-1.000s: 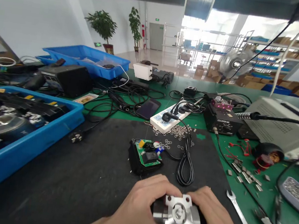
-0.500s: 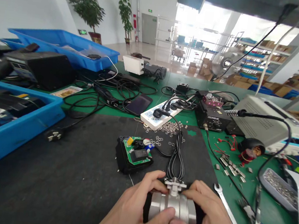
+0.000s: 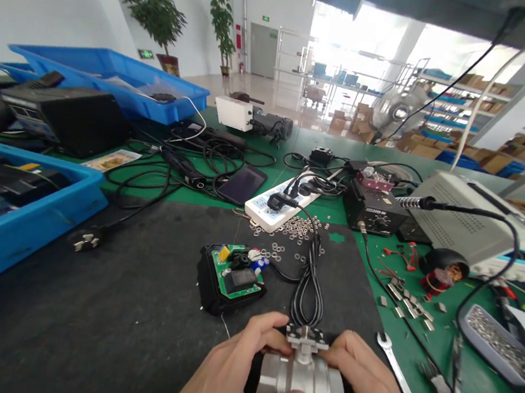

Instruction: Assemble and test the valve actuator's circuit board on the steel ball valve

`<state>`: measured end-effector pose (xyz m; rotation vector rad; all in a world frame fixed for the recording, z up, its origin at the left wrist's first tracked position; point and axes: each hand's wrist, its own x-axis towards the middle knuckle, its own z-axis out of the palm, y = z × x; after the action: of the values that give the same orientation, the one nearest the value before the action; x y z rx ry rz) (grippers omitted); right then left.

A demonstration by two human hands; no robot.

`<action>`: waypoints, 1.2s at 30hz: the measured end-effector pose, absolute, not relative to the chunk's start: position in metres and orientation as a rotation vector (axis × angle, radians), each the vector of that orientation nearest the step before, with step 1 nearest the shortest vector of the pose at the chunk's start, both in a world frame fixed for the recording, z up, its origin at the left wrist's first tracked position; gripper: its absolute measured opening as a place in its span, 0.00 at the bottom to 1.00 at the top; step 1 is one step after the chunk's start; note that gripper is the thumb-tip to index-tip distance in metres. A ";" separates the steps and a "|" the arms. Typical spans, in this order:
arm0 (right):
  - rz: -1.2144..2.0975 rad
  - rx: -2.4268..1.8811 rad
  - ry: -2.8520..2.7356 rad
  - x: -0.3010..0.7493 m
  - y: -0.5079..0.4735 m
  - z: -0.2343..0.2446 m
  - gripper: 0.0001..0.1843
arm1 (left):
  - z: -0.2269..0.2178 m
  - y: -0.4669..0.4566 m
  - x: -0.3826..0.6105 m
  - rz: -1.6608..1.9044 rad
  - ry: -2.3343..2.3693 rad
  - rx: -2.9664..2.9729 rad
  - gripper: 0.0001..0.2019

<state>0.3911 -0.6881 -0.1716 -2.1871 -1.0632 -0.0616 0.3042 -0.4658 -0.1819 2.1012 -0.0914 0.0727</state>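
Observation:
A silver metal ball valve lies between my two hands at the bottom of the view, its stem and mounting flange pointing up. My left hand wraps its left side, the thumb across the front of the body. On the other side my right hand grips the right end, fingers curled over the top and the thumb partly cut off by the lower edge. Just beyond the valve lies a bundled black cable. It leads toward a black housing with a green circuit board, left of the cable.
Loose washers are scattered by a white power strip. A wrench and pliers lie to the right, near a soldering station. A blue bin stands at left on the black mat.
The valve and both hands sit slightly lower in the view, with the grip unchanged. The camera view has shifted a little; the things on the bench stay where they were.

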 end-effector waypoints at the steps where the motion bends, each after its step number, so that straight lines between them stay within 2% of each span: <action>1: -0.121 -2.169 -1.053 0.391 -0.688 -0.172 0.29 | -0.183 -0.465 0.304 0.080 -0.097 2.102 0.36; 3: -0.165 -2.152 -1.056 0.390 -0.689 -0.174 0.28 | -0.186 -0.464 0.304 0.106 -0.124 2.082 0.35; 8: 0.012 -2.259 -1.061 0.390 -0.695 -0.186 0.11 | -0.188 -0.463 0.305 0.080 -0.178 2.010 0.31; 11: 0.037 -2.283 -1.038 0.389 -0.696 -0.188 0.07 | -0.185 -0.463 0.306 0.018 -0.170 1.974 0.27; 20: 0.010 -2.299 -1.073 0.390 -0.694 -0.175 0.13 | -0.180 -0.464 0.305 0.054 -0.090 2.061 0.18; 23: -0.015 -2.295 -1.084 0.391 -0.695 -0.181 0.17 | -0.176 -0.461 0.306 0.156 -0.182 2.191 0.14; 28: -0.080 -2.239 -1.133 0.394 -0.694 -0.182 0.23 | -0.165 -0.454 0.309 0.209 -0.457 2.554 0.17; 30: -0.136 -2.185 -1.144 0.395 -0.693 -0.178 0.24 | -0.162 -0.451 0.310 0.213 -0.599 2.653 0.16; 36: -0.011 -2.146 -1.148 0.399 -0.697 -0.167 0.19 | -0.154 -0.445 0.313 0.339 -0.740 2.507 0.09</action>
<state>0.3989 -0.6968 -0.1670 -2.1458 -1.1481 -0.0106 0.3128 -0.4452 -0.1536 2.5067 -0.7403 0.3393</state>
